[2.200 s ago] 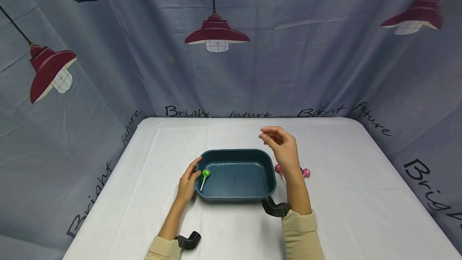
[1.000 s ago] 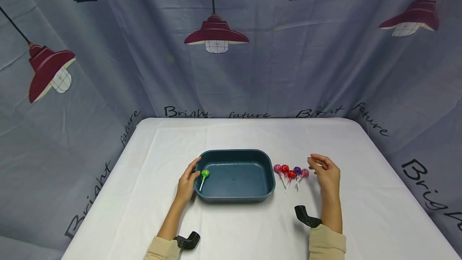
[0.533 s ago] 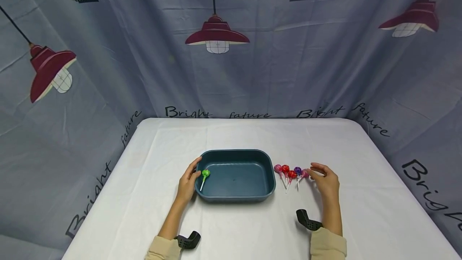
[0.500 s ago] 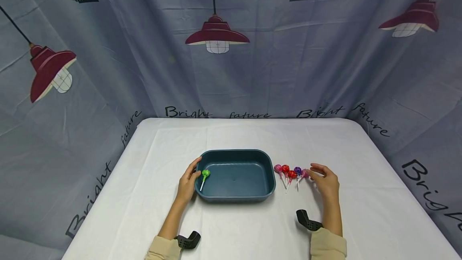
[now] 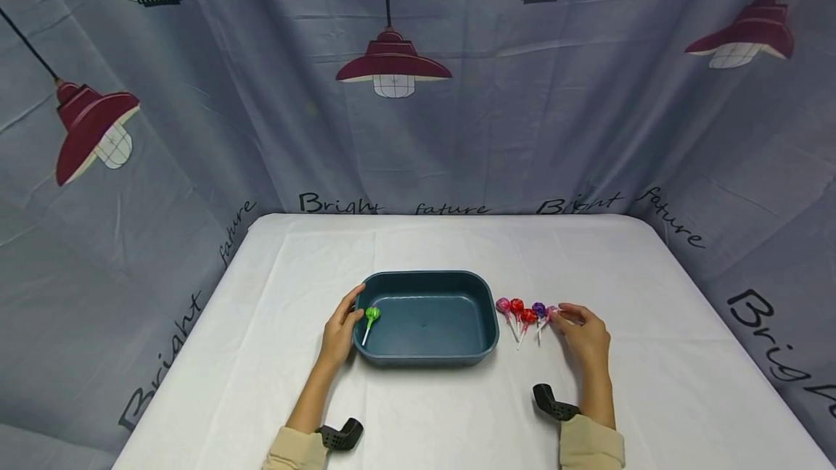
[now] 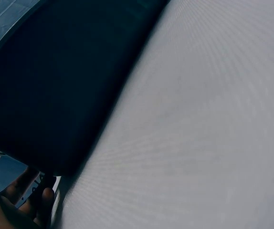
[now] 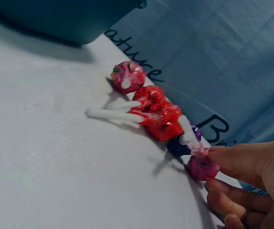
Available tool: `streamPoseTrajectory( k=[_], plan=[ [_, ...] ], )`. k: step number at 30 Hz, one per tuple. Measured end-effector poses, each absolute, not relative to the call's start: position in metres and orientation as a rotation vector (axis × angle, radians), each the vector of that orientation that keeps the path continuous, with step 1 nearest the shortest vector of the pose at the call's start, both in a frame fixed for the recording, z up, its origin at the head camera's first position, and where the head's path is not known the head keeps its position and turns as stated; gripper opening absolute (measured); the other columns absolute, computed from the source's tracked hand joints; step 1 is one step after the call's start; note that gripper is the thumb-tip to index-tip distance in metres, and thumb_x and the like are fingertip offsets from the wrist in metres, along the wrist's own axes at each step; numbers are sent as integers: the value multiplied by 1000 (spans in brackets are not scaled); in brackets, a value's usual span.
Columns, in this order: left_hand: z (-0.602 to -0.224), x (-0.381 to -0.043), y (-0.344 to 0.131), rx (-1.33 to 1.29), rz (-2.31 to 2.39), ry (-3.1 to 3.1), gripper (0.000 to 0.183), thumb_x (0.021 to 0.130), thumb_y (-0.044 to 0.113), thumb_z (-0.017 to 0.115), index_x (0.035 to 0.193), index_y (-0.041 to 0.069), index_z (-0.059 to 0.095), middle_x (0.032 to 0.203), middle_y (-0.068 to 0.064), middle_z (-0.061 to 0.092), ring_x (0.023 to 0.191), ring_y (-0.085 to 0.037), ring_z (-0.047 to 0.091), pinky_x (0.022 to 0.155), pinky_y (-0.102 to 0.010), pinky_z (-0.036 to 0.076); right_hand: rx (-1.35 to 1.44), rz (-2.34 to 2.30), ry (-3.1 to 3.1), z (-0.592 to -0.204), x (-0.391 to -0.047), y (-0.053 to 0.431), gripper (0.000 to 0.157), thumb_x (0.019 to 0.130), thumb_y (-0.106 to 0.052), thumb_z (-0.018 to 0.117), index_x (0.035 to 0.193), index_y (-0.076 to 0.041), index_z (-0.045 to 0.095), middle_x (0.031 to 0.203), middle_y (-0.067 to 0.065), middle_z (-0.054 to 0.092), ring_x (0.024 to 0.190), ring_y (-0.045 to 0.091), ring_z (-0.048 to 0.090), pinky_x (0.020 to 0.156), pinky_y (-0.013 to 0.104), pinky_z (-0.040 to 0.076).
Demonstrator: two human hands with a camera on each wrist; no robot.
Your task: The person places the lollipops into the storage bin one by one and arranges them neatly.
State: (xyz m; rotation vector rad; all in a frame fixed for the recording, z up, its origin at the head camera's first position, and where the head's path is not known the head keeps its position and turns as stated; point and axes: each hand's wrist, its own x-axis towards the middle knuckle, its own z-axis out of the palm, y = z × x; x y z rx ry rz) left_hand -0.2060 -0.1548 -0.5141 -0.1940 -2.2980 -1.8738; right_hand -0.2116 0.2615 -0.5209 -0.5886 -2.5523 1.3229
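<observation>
One teal tray [image 5: 424, 325], gripped at its left end by the left hand [image 5: 338, 330], contains one green lollipop [image 5: 372, 312]. Beside it on white cloth [image 5: 418, 412]: two red lollipops [image 5: 527, 316], one purple lollipop [image 5: 538, 308], two pink lollipops [image 5: 502, 304], the rightmost pinched between thumb and fingers of the right hand [image 5: 585, 338].

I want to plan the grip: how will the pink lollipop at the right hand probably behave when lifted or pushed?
The pink lollipop is probably light, being far smaller than the tray. Its round head may roll; the straight, thin stick looks too stiff to droop.
</observation>
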Motion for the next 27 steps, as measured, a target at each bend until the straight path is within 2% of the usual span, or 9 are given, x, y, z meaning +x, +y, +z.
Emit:
streamPoseTrajectory(
  k=[1,14,21,27],
  plan=[
    [-509,-204,-154,-198,-1871,-2299,41,94,4,45,136,7,46,140,-13,41,128,-36,35,101,-50,32,-595,1308,-2549,-522,-212,261,36,85,-26,66,112,-2,62,105,19,64,94,32,54,87,48,35],
    [-510,-203,-153,-210,-1852,-2295,41,94,2,45,135,5,46,139,-16,41,127,-38,36,99,-52,32,-637,1287,-2511,-524,-213,253,34,85,-21,66,110,1,64,107,23,62,106,38,48,94,53,30],
    [-536,-217,-158,-190,-1859,-2275,41,95,10,47,135,18,49,140,-6,42,128,-31,36,102,-48,31,-631,1294,-2530,-522,-213,252,35,85,-21,65,111,2,63,107,24,62,107,39,47,94,55,29],
    [-540,-218,-158,-183,-1847,-2271,40,95,13,48,134,20,50,140,-6,43,128,-31,37,101,-49,31,-637,1319,-2545,-521,-211,254,35,85,-22,65,111,2,63,109,23,62,110,39,46,96,54,28]
  ],
)
